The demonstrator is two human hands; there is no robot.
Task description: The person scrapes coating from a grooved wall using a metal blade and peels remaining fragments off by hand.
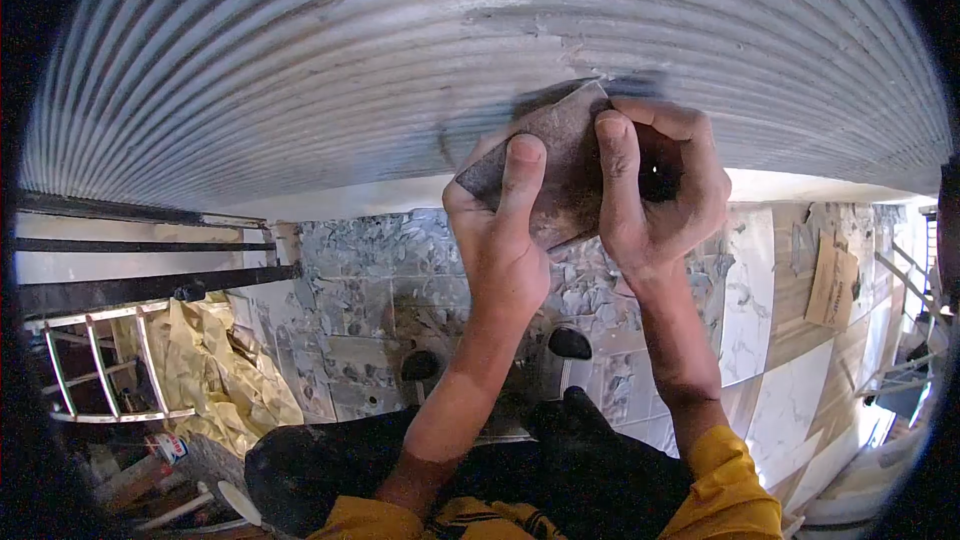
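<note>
Both my hands hold a dark brownish-grey, rough sheet (568, 155) in front of a ribbed grey-white wall surface (330, 70). My left hand (507, 210) grips the sheet's left side, its thumb lying on the near face and its fingers hidden behind. With my right hand (655, 180) I pinch the right edge between thumb and bent fingers. One corner of the sheet points up towards the ribs, where rough patches of filler show. What lies behind the sheet is hidden.
Grey scraps cover the floor (345, 310) around my feet. A metal ladder (105, 365), crumpled yellowish sheeting (225, 360) and dark rails (150, 295) stand on the left. On the right are a flat cardboard piece (832, 280) and metal frames.
</note>
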